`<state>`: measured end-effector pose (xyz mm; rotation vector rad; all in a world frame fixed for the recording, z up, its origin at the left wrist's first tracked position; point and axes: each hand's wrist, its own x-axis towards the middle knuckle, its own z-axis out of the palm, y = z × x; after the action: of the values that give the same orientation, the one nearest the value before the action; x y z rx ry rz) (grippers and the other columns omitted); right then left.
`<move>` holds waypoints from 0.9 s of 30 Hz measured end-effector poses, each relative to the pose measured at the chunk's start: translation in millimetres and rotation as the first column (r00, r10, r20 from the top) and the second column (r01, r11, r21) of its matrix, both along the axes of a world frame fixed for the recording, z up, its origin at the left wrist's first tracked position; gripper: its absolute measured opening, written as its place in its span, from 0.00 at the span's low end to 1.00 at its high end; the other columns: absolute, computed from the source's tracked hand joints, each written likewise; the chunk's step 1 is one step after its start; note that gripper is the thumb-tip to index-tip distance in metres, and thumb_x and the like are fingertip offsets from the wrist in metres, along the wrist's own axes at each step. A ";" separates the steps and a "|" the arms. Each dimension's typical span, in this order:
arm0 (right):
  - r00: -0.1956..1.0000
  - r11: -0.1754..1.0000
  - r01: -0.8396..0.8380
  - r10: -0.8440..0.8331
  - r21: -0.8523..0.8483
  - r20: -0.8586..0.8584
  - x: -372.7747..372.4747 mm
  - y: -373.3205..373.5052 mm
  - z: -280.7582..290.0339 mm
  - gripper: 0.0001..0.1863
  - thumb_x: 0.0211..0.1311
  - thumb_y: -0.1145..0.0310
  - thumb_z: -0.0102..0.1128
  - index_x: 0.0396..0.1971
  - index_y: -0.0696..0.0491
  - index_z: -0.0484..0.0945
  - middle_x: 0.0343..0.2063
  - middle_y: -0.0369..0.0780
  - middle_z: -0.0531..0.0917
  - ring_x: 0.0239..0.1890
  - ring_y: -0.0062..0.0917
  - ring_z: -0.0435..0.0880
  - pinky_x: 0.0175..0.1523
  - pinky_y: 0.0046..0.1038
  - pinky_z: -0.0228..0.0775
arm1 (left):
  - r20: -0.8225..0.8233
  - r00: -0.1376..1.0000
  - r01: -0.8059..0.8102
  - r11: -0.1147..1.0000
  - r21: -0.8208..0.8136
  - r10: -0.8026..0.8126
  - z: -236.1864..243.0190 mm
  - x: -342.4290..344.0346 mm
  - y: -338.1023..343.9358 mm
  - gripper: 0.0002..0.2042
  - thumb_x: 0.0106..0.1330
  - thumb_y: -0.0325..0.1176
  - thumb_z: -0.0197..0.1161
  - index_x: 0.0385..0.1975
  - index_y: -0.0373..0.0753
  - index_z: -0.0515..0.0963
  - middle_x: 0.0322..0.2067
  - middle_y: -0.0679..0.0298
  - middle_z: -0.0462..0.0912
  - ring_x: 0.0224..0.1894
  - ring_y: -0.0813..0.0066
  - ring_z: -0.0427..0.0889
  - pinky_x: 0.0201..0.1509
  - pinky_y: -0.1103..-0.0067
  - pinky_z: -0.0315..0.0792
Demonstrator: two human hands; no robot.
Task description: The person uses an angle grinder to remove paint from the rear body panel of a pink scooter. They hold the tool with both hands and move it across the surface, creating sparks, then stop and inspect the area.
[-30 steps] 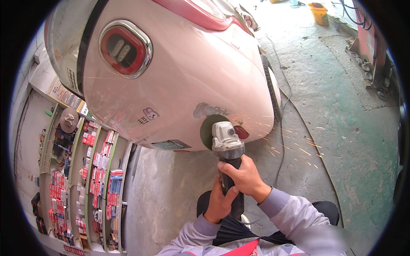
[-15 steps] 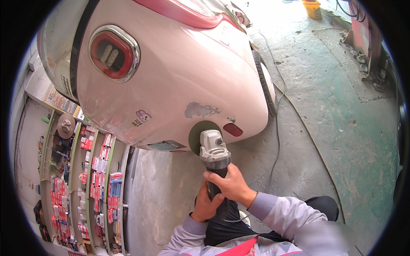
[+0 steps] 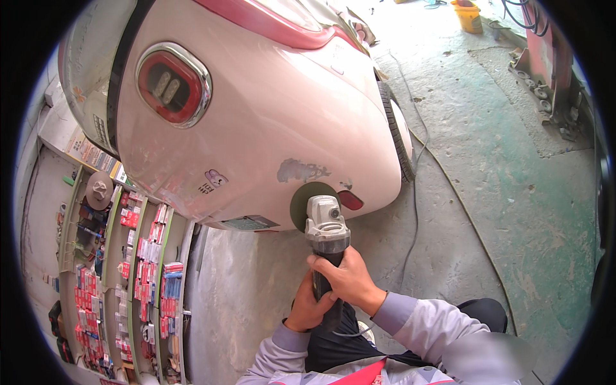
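Note:
Both of my hands are wrapped round the dark body of an angle grinder (image 3: 328, 226) with a pale grey head. My right hand (image 3: 353, 280) grips it from the right; my left hand (image 3: 308, 308) holds it lower down on the left. A round olive-green disc (image 3: 299, 208) sits at the grinder's head, against or just before the pink car's rear bumper (image 3: 256, 186). Whether it touches cannot be told. Above the disc is a grey patch of worn paint (image 3: 299, 170), and a red reflector (image 3: 350, 200) lies to its right. The grinder hides part of the disc.
A grey cable (image 3: 410, 247) runs over the concrete floor to the right of the grinder. Shelves (image 3: 133, 282) with many small boxes stand at the left. A yellow bucket (image 3: 470, 19) is at the far right, near a red metal post (image 3: 548, 48). The car's tyre (image 3: 399, 131) is right of the bumper.
The grinder and its disc have shifted slightly to the right along the bumper, toward the reflector. Both hands keep their hold.

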<state>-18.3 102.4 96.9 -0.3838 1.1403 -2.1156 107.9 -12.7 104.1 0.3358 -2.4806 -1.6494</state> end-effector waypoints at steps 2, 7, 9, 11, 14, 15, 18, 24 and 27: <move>1.000 0.999 0.007 -0.007 0.051 -0.001 -1.7 0.4 0.1 0.27 0.63 0.56 0.73 0.52 0.62 0.79 0.41 0.44 0.86 0.42 0.28 0.84 0.50 0.32 0.78 | 0.051 0.999 -0.011 1.000 0.004 0.011 2.0 -1.4 2.5 0.38 0.71 0.46 0.69 0.73 0.30 0.62 0.61 0.57 0.78 0.63 0.69 0.78 0.67 0.72 0.71; 0.999 0.997 0.032 -0.029 0.074 -0.039 -5.5 4.7 3.7 0.27 0.63 0.55 0.73 0.51 0.63 0.79 0.41 0.46 0.86 0.41 0.31 0.85 0.50 0.33 0.78 | 0.067 0.998 -0.031 0.992 0.126 0.022 0.3 -3.4 5.1 0.33 0.71 0.39 0.69 0.70 0.32 0.63 0.57 0.57 0.80 0.57 0.70 0.81 0.61 0.72 0.75; 0.998 0.995 0.043 -0.039 0.087 -0.044 -6.5 6.6 6.1 0.28 0.63 0.55 0.73 0.51 0.63 0.78 0.40 0.46 0.86 0.41 0.31 0.85 0.49 0.33 0.78 | 0.087 0.996 -0.054 0.981 0.184 0.038 -1.3 -3.6 6.1 0.32 0.72 0.40 0.69 0.70 0.32 0.64 0.55 0.57 0.81 0.56 0.71 0.81 0.60 0.73 0.76; 0.999 0.993 0.046 -0.044 0.105 -0.026 -6.9 8.9 8.9 0.29 0.63 0.54 0.72 0.51 0.63 0.78 0.40 0.46 0.86 0.40 0.31 0.85 0.49 0.33 0.78 | 0.125 0.991 -0.069 0.982 0.178 0.047 -1.9 -3.7 7.9 0.32 0.72 0.40 0.69 0.69 0.32 0.64 0.55 0.58 0.81 0.55 0.72 0.82 0.59 0.74 0.76; 0.999 0.987 0.040 -0.035 0.155 -0.031 -7.4 14.9 11.7 0.29 0.63 0.53 0.72 0.50 0.64 0.78 0.39 0.46 0.86 0.39 0.31 0.85 0.48 0.34 0.78 | 0.127 0.991 -0.059 0.977 0.207 0.033 -1.7 -5.2 11.8 0.32 0.72 0.41 0.68 0.69 0.31 0.65 0.54 0.58 0.81 0.54 0.73 0.82 0.58 0.74 0.76; 0.998 0.988 0.056 -0.051 0.144 -0.040 -8.2 16.3 12.2 0.29 0.63 0.53 0.72 0.50 0.64 0.78 0.38 0.46 0.86 0.39 0.31 0.85 0.48 0.34 0.78 | 0.125 0.992 -0.051 0.970 0.237 0.022 -1.6 -5.0 13.9 0.31 0.72 0.41 0.68 0.68 0.31 0.65 0.54 0.58 0.81 0.54 0.73 0.82 0.58 0.74 0.76; 0.996 0.986 0.078 -0.071 0.145 -0.048 -10.3 20.1 12.5 0.29 0.63 0.53 0.72 0.49 0.64 0.78 0.38 0.46 0.86 0.39 0.31 0.85 0.47 0.34 0.78 | 0.107 0.994 -0.055 0.960 0.274 0.026 -4.0 -7.2 19.7 0.30 0.73 0.40 0.68 0.67 0.31 0.65 0.53 0.59 0.81 0.53 0.73 0.82 0.57 0.74 0.76; 0.997 0.980 0.064 -0.053 0.186 -0.064 -12.5 27.1 10.9 0.28 0.63 0.53 0.72 0.48 0.64 0.78 0.37 0.46 0.86 0.38 0.30 0.84 0.47 0.33 0.78 | 0.140 0.989 -0.097 0.946 0.311 0.056 -12.4 -6.7 30.6 0.26 0.74 0.37 0.66 0.65 0.31 0.66 0.50 0.59 0.82 0.50 0.73 0.83 0.54 0.74 0.78; 0.996 0.981 0.080 -0.071 0.176 -0.060 -13.4 29.8 13.7 0.28 0.63 0.53 0.72 0.47 0.65 0.79 0.36 0.45 0.86 0.38 0.29 0.84 0.47 0.33 0.78 | 0.128 0.991 -0.081 0.924 0.373 0.035 -11.5 -7.7 32.9 0.25 0.75 0.36 0.65 0.64 0.31 0.66 0.49 0.58 0.83 0.48 0.73 0.84 0.53 0.75 0.78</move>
<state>-31.7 132.2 110.6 -0.3194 1.3831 -2.0578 100.2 20.2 92.6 0.5608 -2.1880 -2.1371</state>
